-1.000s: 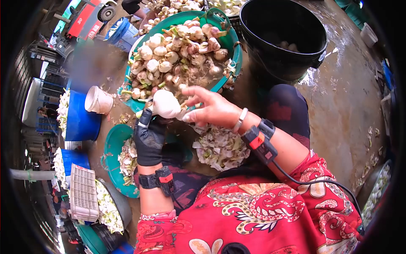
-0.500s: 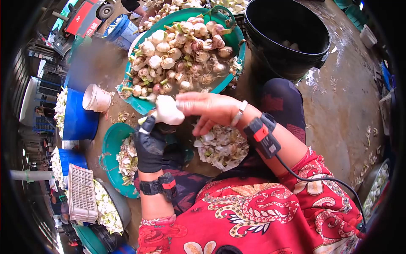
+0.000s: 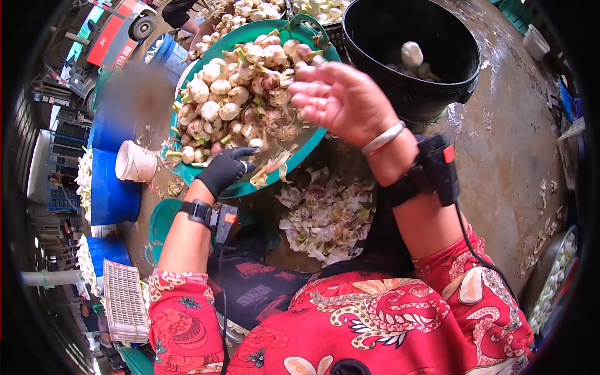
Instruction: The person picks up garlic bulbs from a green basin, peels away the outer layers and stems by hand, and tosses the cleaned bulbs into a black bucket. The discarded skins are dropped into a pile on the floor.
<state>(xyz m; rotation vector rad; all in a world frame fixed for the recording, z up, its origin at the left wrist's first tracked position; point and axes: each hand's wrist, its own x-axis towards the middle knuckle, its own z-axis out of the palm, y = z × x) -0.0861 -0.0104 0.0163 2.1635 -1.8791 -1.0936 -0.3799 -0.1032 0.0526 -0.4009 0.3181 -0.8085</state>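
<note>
My right hand [image 3: 340, 100], bare with a bangle at the wrist, is raised over the right side of a green basin [image 3: 307, 153]. Its fingers are extended and hold nothing. A peeled white garlic bulb [image 3: 411, 55] shows inside the mouth of the black bucket [image 3: 400, 103], above a few other bulbs. In a black glove, my left hand [image 3: 226, 170] reaches over the basin's near rim with its fingers stretched out, close to the heap of unpeeled garlic bulbs [image 3: 228, 94]. Loose skins hang at the rim beside its fingertips.
A pile of garlic skins [image 3: 328, 215] lies between my knees. To the left stand a white pail [image 3: 135, 162], blue tubs [image 3: 115, 194] of garlic, a second green basin [image 3: 164, 219] and a plastic crate [image 3: 125, 300]. Behind is a red vehicle [image 3: 115, 37]; a person's leg shows nearby.
The white garlic bulb has left my hands, and one now shows in the black bucket. My right hand has risen to the right; my left has moved forward to the basin.
</note>
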